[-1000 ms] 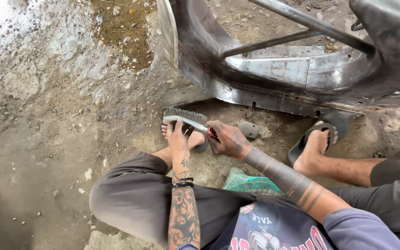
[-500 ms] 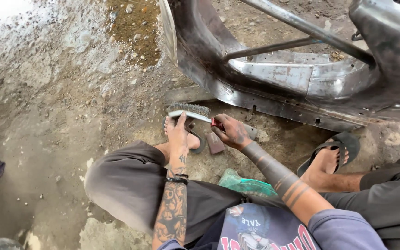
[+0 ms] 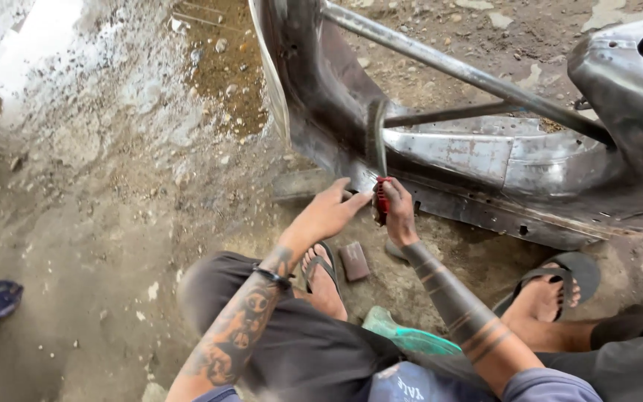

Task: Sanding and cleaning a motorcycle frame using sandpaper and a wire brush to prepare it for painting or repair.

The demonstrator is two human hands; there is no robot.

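- Turquoise plastic piece (image 3: 409, 339) lies nearest, between the knees; a small brown block (image 3: 354, 260) sits beside the sandalled foot (image 3: 324, 281).
- Right hand (image 3: 398, 212) is closed round the red handle of a wire brush (image 3: 378, 152), now upright against the bare metal body panel (image 3: 485, 160).
- Left hand (image 3: 330, 212), fingers loosely spread, has let go of the brush it steadied earlier.

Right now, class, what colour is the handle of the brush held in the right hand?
Red: the brush handle, gripped by the right hand, seen in the head view.
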